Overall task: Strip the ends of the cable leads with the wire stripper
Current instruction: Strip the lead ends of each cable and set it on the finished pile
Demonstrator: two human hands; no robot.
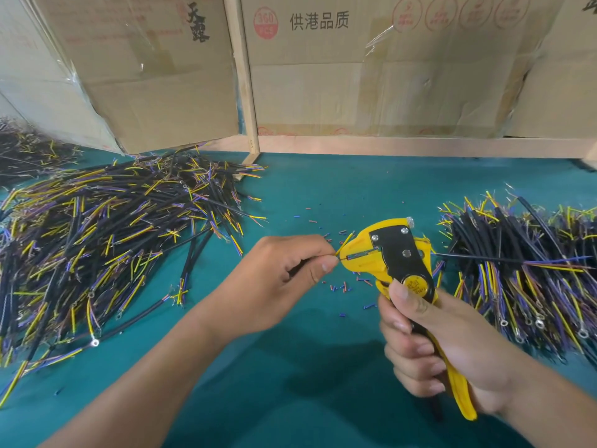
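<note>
At centre frame, the left hand (281,273) pinches a thin cable lead (340,251) between thumb and forefinger, its tip in the toothed head of a yellow-and-black plastic wire stripper (394,257). The right hand (433,347), lower right, is wrapped around the stripper's handles. Tangled heaps of black-sheathed cables (106,240) lie left and right on smooth teal cloth (307,399), with tiny insulation scraps (339,287) between and cardboard boxes (355,69) behind.

Left hand (274,270) pinches thumb against forefinger, forearm angled in; right hand (433,347) is fisted upright, thumb raised.
</note>
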